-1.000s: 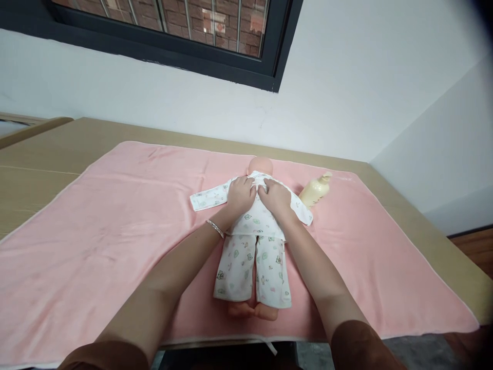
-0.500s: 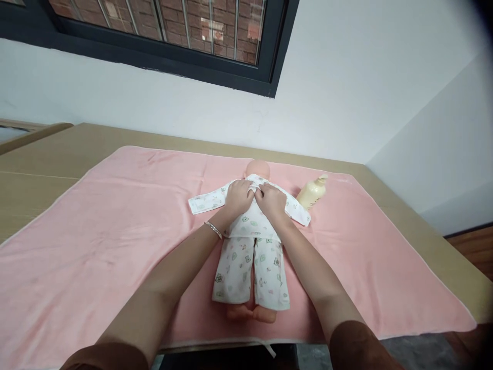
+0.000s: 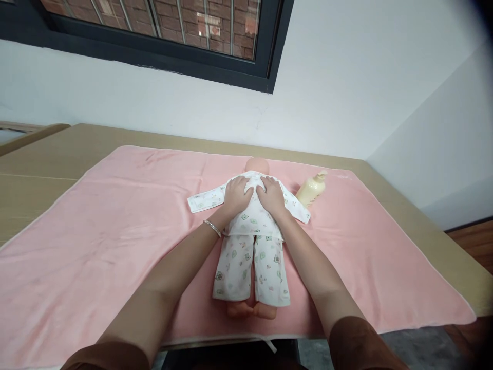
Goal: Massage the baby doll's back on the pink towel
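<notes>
A baby doll point(image 3: 257, 165) in white printed pyjamas point(image 3: 250, 257) lies along the middle of a pink towel point(image 3: 115, 226), head away from me and bare feet toward me. My left hand point(image 3: 236, 195) lies flat on the doll's upper chest, fingers stretched out toward the collar. My right hand point(image 3: 271, 196) lies flat beside it on the right half of the shirt. Both hands press on the cloth and grip nothing. A silver bangle point(image 3: 213, 227) circles my left wrist.
A pale yellow pump bottle point(image 3: 311, 188) lies tilted on the towel just right of the doll's sleeve. The towel covers a tan table point(image 3: 46, 154) that meets a white wall. A dark-framed window point(image 3: 154, 36) is above. The table's front edge is close to me.
Half a second ago my fingertips were pinched at the doll's collar; now both hands are spread flat on its chest. The view has barely shifted.
</notes>
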Motion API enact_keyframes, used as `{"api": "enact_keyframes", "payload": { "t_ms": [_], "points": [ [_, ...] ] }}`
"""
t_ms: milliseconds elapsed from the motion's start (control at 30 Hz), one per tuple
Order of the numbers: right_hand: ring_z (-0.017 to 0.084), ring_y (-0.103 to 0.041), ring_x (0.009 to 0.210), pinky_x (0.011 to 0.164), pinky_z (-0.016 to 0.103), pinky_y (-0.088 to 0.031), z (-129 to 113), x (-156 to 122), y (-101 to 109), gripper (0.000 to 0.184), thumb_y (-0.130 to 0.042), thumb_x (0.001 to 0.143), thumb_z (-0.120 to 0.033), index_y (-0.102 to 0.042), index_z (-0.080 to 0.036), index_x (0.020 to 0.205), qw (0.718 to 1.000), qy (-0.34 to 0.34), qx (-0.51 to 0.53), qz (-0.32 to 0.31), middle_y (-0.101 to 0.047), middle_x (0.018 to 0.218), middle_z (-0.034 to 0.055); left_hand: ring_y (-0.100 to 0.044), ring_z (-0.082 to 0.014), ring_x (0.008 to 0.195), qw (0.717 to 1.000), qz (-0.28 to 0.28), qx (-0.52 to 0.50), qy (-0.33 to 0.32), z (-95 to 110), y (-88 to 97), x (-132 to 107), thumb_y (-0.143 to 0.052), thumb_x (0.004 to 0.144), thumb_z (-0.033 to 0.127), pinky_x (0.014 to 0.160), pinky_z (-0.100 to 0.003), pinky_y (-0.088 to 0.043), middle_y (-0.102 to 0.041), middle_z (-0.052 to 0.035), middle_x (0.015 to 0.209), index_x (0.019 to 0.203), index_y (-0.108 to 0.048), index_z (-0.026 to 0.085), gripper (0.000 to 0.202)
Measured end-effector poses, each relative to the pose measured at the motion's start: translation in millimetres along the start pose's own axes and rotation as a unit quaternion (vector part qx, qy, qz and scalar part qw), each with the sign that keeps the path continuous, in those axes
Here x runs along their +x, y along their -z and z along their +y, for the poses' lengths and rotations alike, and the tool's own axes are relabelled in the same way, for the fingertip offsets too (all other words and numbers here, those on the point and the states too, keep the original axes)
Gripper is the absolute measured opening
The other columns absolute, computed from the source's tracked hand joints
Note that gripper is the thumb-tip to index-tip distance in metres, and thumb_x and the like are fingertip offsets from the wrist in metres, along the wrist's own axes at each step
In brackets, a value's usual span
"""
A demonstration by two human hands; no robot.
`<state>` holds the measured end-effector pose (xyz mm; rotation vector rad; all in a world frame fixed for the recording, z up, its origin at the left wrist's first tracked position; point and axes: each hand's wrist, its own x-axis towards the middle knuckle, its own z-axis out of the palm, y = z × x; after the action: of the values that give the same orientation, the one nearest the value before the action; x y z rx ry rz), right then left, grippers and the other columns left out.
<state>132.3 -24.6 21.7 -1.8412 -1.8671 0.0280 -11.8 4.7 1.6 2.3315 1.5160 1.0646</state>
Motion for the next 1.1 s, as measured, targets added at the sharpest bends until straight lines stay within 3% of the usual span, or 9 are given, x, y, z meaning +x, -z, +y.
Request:
{"api": "enact_keyframes", "payload": {
  "t_ms": [100, 200, 367, 467, 600, 667, 800, 933, 1100],
  "points": [
    [0.031, -0.038, 0.144, 0.122, 0.048, -0.022, 2.0, 2.3, 1.1, 0.053, -0.040, 0.097, -0.034, -0.051, -0.012, 0.144, 1.000, 0.002, 0.012, -0.017, -0.046, 0.152, 0.0156, -0.047, -0.0269, 0.139, 1.000, -0.013, -0.006, 0.003, -4.3, -4.0, 1.2, -0.044, 0.094, 0.035, 0.122, -0.049, -0.032, -0.056, -0.0089, 0.145, 0.132, -0.057, 0.021, 0.043],
    [0.028, -0.038, 0.145, 0.122, 0.044, -0.026, 2.5, 3.2, 11.6, 0.056, -0.043, 0.095, -0.035, -0.049, -0.012, 0.146, 0.998, -0.002, 0.063, -0.023, -0.044, 0.153, 0.0148, -0.040, -0.0275, 0.145, 1.000, -0.024, -0.010, 0.017, -5.7, -5.2, 0.9, -0.041, 0.096, 0.038, 0.124, -0.051, -0.028, -0.049, -0.0097, 0.152, 0.142, -0.048, 0.021, 0.049],
    [0.023, -0.037, 0.146, 0.120, 0.038, -0.033, -1.0, 0.9, 28.7, 0.059, -0.042, 0.093, -0.030, -0.044, -0.011, 0.149, 0.990, -0.034, 0.129, 0.037, -0.039, 0.157, 0.0118, -0.036, -0.0278, 0.148, 1.000, -0.018, -0.021, 0.007, -7.3, -6.1, -0.7, -0.028, 0.100, 0.043, 0.124, -0.051, -0.028, -0.043, -0.0130, 0.156, 0.150, -0.037, 0.017, 0.057],
    [0.023, -0.032, 0.149, 0.122, 0.040, -0.027, -8.5, -3.4, 23.5, 0.058, -0.042, 0.094, -0.030, -0.043, -0.011, 0.149, 0.993, 0.024, 0.097, 0.060, -0.033, 0.160, 0.0127, -0.032, -0.0272, 0.150, 0.999, -0.001, -0.043, 0.011, -10.4, -9.2, -2.0, -0.021, 0.101, 0.046, 0.125, -0.050, -0.027, -0.040, -0.0132, 0.158, 0.152, -0.036, 0.017, 0.060],
    [0.028, -0.030, 0.149, 0.124, 0.050, -0.019, -15.5, -6.7, 12.4, 0.050, -0.046, 0.096, -0.030, -0.052, -0.015, 0.143, 0.995, 0.092, 0.031, -0.032, -0.040, 0.156, 0.0125, -0.028, -0.0255, 0.152, 0.998, 0.014, -0.061, 0.009, -14.3, -13.6, -3.2, -0.014, 0.101, 0.050, 0.126, -0.049, -0.024, -0.037, -0.0120, 0.160, 0.152, -0.035, 0.019, 0.063],
    [0.027, -0.030, 0.149, 0.124, 0.050, -0.018, -15.6, -6.5, 12.3, 0.048, -0.044, 0.097, -0.030, -0.053, -0.016, 0.142, 0.995, 0.089, 0.030, -0.032, -0.040, 0.156, 0.0123, -0.028, -0.0250, 0.152, 0.998, 0.014, -0.062, 0.003, -15.3, -15.0, -3.0, -0.012, 0.101, 0.052, 0.126, -0.049, -0.024, -0.038, -0.0117, 0.159, 0.152, -0.035, 0.020, 0.065],
    [0.024, -0.026, 0.151, 0.125, 0.047, -0.016, -14.3, -6.1, 15.3, 0.050, -0.041, 0.098, -0.030, -0.050, -0.013, 0.144, 0.996, 0.070, 0.045, 0.027, -0.034, 0.160, 0.0128, -0.029, -0.0257, 0.152, 0.998, 0.012, -0.056, 0.000, -15.4, -15.5, -1.7, -0.011, 0.100, 0.054, 0.126, -0.048, -0.023, -0.041, -0.0120, 0.158, 0.151, -0.037, 0.018, 0.067],
    [0.028, -0.026, 0.151, 0.123, 0.050, -0.020, -14.6, -7.1, 10.1, 0.051, -0.044, 0.096, -0.029, -0.050, -0.013, 0.144, 0.998, 0.057, 0.037, -0.015, -0.035, 0.159, 0.0144, -0.030, -0.0272, 0.151, 0.999, 0.000, -0.050, 0.009, -13.0, -12.7, -1.6, -0.014, 0.101, 0.050, 0.126, -0.050, -0.024, -0.041, -0.0125, 0.158, 0.150, -0.039, 0.017, 0.064],
    [0.026, -0.025, 0.151, 0.123, 0.047, -0.022, -12.0, -6.1, 6.5, 0.056, -0.043, 0.094, -0.028, -0.045, -0.010, 0.147, 0.997, 0.038, 0.053, 0.047, -0.030, 0.161, 0.0159, -0.030, -0.0254, 0.151, 0.999, -0.010, -0.053, 0.011, -9.0, -8.4, -2.2, -0.019, 0.102, 0.044, 0.126, -0.051, -0.023, -0.042, -0.0084, 0.158, 0.150, -0.039, 0.021, 0.057]
  ]
}}
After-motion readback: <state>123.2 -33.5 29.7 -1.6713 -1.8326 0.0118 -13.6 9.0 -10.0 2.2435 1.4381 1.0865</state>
